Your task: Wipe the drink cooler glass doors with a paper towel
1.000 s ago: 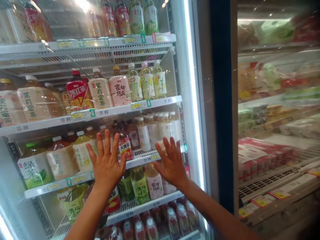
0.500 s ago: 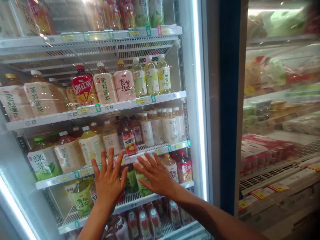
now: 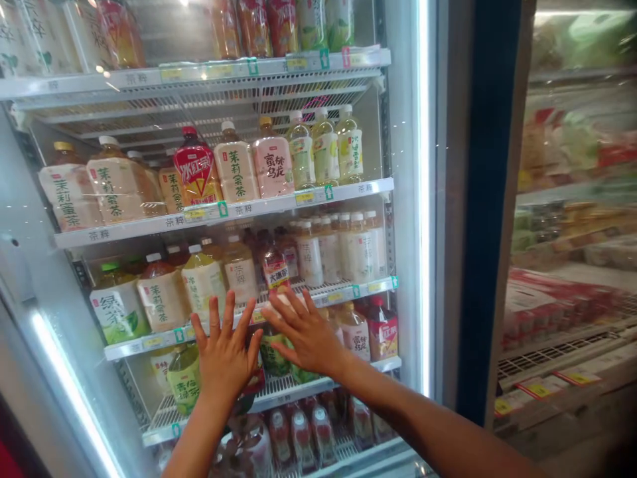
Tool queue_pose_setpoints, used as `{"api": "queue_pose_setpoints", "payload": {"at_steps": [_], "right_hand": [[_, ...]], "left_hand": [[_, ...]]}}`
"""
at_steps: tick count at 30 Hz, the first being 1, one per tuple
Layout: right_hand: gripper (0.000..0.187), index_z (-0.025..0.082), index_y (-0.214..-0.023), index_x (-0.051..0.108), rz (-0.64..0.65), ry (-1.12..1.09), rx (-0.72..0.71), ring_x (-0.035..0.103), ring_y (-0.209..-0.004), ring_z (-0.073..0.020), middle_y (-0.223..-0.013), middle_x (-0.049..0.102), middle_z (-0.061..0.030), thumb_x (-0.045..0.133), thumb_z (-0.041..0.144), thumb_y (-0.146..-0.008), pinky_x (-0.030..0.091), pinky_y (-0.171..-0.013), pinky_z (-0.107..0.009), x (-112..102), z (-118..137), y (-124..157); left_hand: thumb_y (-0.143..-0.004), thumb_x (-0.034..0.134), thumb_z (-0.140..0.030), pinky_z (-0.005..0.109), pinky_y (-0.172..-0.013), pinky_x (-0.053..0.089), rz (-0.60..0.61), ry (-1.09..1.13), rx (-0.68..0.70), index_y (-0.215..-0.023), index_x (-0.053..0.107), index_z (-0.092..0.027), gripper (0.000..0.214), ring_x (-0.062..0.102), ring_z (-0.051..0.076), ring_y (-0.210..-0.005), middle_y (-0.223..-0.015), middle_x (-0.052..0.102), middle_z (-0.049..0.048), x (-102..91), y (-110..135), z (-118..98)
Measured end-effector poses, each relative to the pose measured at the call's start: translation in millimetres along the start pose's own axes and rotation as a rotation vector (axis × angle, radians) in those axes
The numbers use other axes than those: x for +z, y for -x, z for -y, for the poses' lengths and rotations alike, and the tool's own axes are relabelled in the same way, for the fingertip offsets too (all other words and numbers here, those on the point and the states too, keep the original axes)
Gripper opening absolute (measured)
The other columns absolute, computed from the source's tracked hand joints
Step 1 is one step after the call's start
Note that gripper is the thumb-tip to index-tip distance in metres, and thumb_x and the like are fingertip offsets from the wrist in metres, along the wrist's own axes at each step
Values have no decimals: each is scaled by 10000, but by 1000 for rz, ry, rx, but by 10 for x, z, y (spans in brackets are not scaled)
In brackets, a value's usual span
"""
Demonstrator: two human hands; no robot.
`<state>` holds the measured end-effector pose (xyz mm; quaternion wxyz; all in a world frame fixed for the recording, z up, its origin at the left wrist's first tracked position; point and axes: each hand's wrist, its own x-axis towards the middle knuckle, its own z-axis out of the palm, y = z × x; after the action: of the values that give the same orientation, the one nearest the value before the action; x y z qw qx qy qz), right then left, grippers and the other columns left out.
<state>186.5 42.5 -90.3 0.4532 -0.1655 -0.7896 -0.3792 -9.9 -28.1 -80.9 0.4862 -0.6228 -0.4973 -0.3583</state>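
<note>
Both of my hands are raised, palms away from me, in front of a lit drinks fridge (image 3: 405, 133). My left hand (image 3: 226, 355) has its fingers spread and holds nothing. Close to its right, my right hand (image 3: 306, 335) is also empty, fingers stretched up and to the left. Reflections suggest a glass door before the shelves; whether my palms touch it I cannot tell. Behind my right fingertips stands a dark bottle with a red label (image 3: 275, 269). Left of my left hand are a green tea bottle (image 3: 118, 309) and a yellow-green bottle (image 3: 184, 382), partly hidden.
A higher shelf (image 3: 269, 208) carries several large tea bottles, including a red one (image 3: 196, 169) and a pink-labelled one (image 3: 271, 162). Small bottles (image 3: 301, 435) fill the bottom. Right of a dark blue post (image 3: 490, 199) is an open chiller with packed food (image 3: 547, 305), blurred.
The fridge and shelves have shifted to the right in view, showing more of the left door frame. My hands have moved slightly closer together, still spread.
</note>
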Motion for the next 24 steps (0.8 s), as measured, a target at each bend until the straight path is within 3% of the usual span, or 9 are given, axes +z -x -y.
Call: {"api": "queue_pose_setpoints", "payload": {"at_steps": [4, 6, 9, 11, 13, 16, 18, 21, 24], "right_hand": [[749, 168, -1615, 285, -30, 36, 80, -50, -1597, -328, -1715, 194, -96, 550, 500, -998, 92, -1297, -611, -45, -86, -504], [768, 155, -1612, 294, -8, 17, 66, -29, -1597, -340, -1715, 189, -105, 556, 523, -990, 99, -1296, -607, 13, 54, -436], [795, 155, -1598, 333, 54, -21, -109, 42, -1600, -323, -1710, 216, -84, 583, 564, -963, 82, -1309, -551, 149, 349, -108], [801, 163, -1594, 342, 74, -23, -208, 64, -1601, -303, -1708, 231, -65, 590, 579, -955, 97, -1312, -533, 192, 427, -63], [786, 174, -1599, 328, 66, -9, -203, 62, -1602, -298, -1706, 241, -61, 559, 585, -971, 126, -1307, -548, 159, 347, -317], [746, 212, -1627, 242, 44, 32, -60, 15, -1604, -291, -1716, 203, -57, 469, 574, -1016, 119, -1301, -593, 26, 95, -1006], [757, 222, -1640, 184, 34, 50, 31, -36, -1602, -297, -1727, 151, -61, 453, 567, -1022, 98, -1296, -621, -30, 29, -1299], [804, 181, -1637, 198, 27, 39, 11, -50, -1597, -328, -1727, 138, -88, 496, 575, -1003, 120, -1291, -620, 41, 222, -1135], [822, 157, -1612, 290, 62, 21, -200, 8, -1601, -319, -1719, 187, -70, 531, 613, -973, 145, -1302, -557, 199, 477, -687]], "left_hand": [[-926, 638, -415, 620, -1283, -12, -9, -29, -50, -1608, 225, -316, 803, 0, 324, -1602, -1728, 61, 70, -77, -19, 187], [-929, 633, -415, 632, -1279, -13, -5, -30, -75, -1612, 207, -314, 811, -7, 328, -1602, -1728, 56, 75, -107, 28, 280], [-932, 627, -430, 637, -1278, -10, 13, -16, -104, -1613, 188, -327, 816, 4, 324, -1602, -1727, 79, 68, -144, 155, 408], [-928, 632, -442, 638, -1280, -1, 22, -12, -107, -1608, 197, -351, 812, 17, 323, -1602, -1726, 94, 55, -166, 220, 490], [-922, 640, -442, 643, -1279, 10, 22, -18, -87, -1601, 208, -376, 807, 26, 326, -1601, -1726, 89, 42, -187, 239, 570], [-924, 640, -422, 641, -1281, 9, 19, -28, -34, -1596, 209, -392, 799, 31, 323, -1601, -1727, 68, 32, -208, 206, 670], [-928, 634, -409, 643, -1282, 16, 20, -35, -17, -1598, 200, -391, 799, 30, 322, -1600, -1727, 66, 34, -214, 190, 714], [-931, 628, -403, 652, -1280, 43, 9, -39, -41, -1603, 182, -384, 807, 37, 331, -1600, -1727, 79, 44, -230, 220, 774], [-932, 628, -397, 657, -1277, 45, -6, -39, -81, -1607, 175, -375, 814, 36, 340, -1599, -1729, 66, 58, -275, 266, 874]]}}
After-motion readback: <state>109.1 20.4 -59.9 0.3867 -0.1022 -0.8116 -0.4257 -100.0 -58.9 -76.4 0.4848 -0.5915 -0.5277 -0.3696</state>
